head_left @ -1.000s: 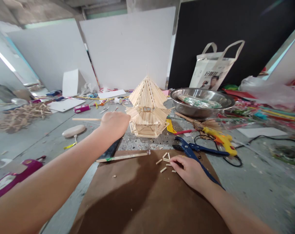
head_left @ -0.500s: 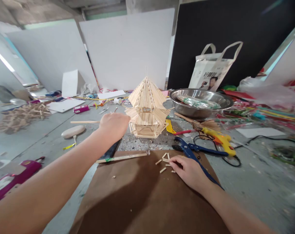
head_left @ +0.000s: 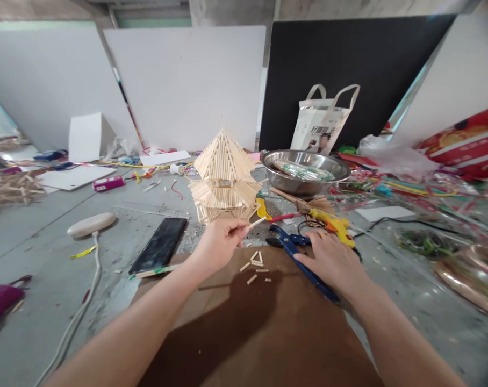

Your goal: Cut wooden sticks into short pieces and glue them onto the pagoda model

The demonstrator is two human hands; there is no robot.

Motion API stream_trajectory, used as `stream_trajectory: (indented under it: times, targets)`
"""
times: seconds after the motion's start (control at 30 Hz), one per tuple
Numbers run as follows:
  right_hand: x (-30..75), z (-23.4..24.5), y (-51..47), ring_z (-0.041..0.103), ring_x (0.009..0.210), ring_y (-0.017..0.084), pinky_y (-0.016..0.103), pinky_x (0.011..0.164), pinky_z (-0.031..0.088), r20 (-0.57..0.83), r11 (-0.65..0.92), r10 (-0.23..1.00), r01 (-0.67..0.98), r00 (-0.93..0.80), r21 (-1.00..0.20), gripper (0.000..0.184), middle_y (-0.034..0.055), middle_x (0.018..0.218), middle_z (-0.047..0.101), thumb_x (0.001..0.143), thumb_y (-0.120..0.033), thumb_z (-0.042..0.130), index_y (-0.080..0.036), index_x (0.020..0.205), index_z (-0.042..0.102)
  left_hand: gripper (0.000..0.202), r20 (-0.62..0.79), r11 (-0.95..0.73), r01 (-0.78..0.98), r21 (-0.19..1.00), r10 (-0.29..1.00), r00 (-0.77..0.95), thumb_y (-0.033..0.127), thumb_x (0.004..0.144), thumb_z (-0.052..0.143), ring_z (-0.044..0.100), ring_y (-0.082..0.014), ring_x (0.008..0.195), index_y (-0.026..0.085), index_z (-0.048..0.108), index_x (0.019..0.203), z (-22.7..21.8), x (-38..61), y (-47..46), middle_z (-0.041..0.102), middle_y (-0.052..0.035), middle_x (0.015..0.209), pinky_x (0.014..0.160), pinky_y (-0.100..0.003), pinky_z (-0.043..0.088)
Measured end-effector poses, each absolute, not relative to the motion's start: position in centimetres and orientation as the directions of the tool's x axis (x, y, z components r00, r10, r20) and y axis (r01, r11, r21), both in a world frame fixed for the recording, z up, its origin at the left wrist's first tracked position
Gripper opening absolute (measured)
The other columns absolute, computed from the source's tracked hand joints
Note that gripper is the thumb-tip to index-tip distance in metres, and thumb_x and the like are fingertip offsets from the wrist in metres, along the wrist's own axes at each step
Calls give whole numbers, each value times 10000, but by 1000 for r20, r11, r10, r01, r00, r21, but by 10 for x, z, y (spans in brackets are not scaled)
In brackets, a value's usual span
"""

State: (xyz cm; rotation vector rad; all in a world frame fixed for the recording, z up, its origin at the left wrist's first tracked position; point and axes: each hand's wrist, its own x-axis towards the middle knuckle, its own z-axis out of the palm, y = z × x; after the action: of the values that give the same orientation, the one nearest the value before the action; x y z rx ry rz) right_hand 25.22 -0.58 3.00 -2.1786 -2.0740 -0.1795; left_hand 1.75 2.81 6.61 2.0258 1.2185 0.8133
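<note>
My left hand (head_left: 222,244) pinches a thin wooden stick (head_left: 257,221), whose pale end points right, just in front of the stick-built pagoda model (head_left: 223,161). My right hand (head_left: 335,260) lies over the blue-handled cutters (head_left: 298,258), fingers apart and thumb between the handles. It hides part of one handle, and whether it touches is unclear. Short cut stick pieces (head_left: 257,263) lie loose on the brown board (head_left: 244,322) between the hands.
A black phone (head_left: 159,246) lies left of the board, near a white oval device (head_left: 91,224) with a cable. A yellow glue gun (head_left: 335,226) lies beyond my right hand. Behind stand a steel bowl (head_left: 304,185) and a white bag (head_left: 318,126). Scraps clutter the right.
My left hand has come right and nearer, bringing the stick in front of the pagoda. My right hand has left the short pieces and moved right over the cutters. The view has turned slightly right.
</note>
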Motion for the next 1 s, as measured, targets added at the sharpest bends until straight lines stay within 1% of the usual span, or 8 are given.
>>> stream_trajectory:
  times: [0.17, 0.33, 0.43, 0.57, 0.7, 0.8, 0.93, 1.0]
  targets:
    - [263, 29, -8, 475, 983, 337, 470, 723, 376, -79, -56, 995, 998, 56, 12, 407, 159, 1029, 535, 577, -540, 530, -177, 760, 548, 289, 154, -300, 396, 868, 920, 360, 347, 768, 408, 399, -82, 503, 157, 622, 807, 50, 29, 28, 470, 23, 515, 510, -204, 323]
    - [266, 21, -2, 266, 1171, 395, 669, 821, 120, -136, -61, 988, 994, 73, 88, 444, 192, 1249, 384, 524, -581, 537, -185, 722, 557, 277, 147, -258, 333, 907, 935, 324, 333, 771, 409, 405, -85, 520, 147, 609, 818, 39, 26, 31, 462, 27, 524, 533, -205, 332]
    - [267, 17, 2, 411, 1060, 367, 659, 828, 106, -110, -19, 994, 996, 29, 86, 346, 158, 1061, 534, 579, -536, 500, -195, 623, 530, 274, 149, -262, 342, 902, 935, 322, 334, 772, 407, 418, -92, 529, 149, 609, 786, 39, 24, 31, 466, 27, 521, 557, -213, 350]
    - [264, 21, 5, 543, 780, 268, 501, 800, 292, 6, 6, 1000, 998, -6, 69, 220, 77, 757, 586, 585, -420, 502, -202, 611, 497, 272, 159, -265, 344, 901, 939, 306, 328, 775, 401, 419, -93, 524, 149, 599, 722, 38, 23, 31, 482, 22, 526, 550, -216, 349]
    - [259, 25, 4, 548, 805, 266, 371, 703, 390, 124, -62, 990, 996, 69, -59, 374, 105, 852, 585, 568, -390, 519, -176, 874, 502, 270, 165, -257, 316, 913, 943, 288, 321, 769, 407, 408, -89, 513, 149, 575, 647, 36, 23, 31, 474, 23, 523, 525, -205, 333]
    - [257, 26, 2, 515, 951, 262, 365, 785, 389, 232, -31, 969, 970, 89, -242, 585, 133, 1060, 531, 599, -375, 518, -145, 1121, 388, 270, 159, -232, 273, 933, 951, 266, 325, 770, 408, 401, -84, 513, 143, 571, 655, 36, 23, 30, 464, 25, 526, 525, -198, 330]
    - [254, 26, -1, 471, 1042, 226, 350, 871, 360, 313, 108, 948, 880, 48, -462, 649, 125, 1154, 479, 635, -347, 507, -148, 1219, 305, 252, 141, -193, 220, 956, 962, 234, 326, 769, 420, 395, -80, 505, 138, 587, 746, 38, 24, 28, 462, 27, 533, 525, -197, 333]
    - [249, 26, -4, 461, 1055, 229, 349, 876, 359, 293, 119, 956, 869, 30, -480, 654, 130, 1166, 473, 638, -314, 493, -139, 1236, 293, 247, 148, -196, 205, 959, 962, 228, 322, 768, 424, 398, -82, 506, 143, 593, 764, 38, 24, 27, 463, 28, 535, 527, -198, 336]
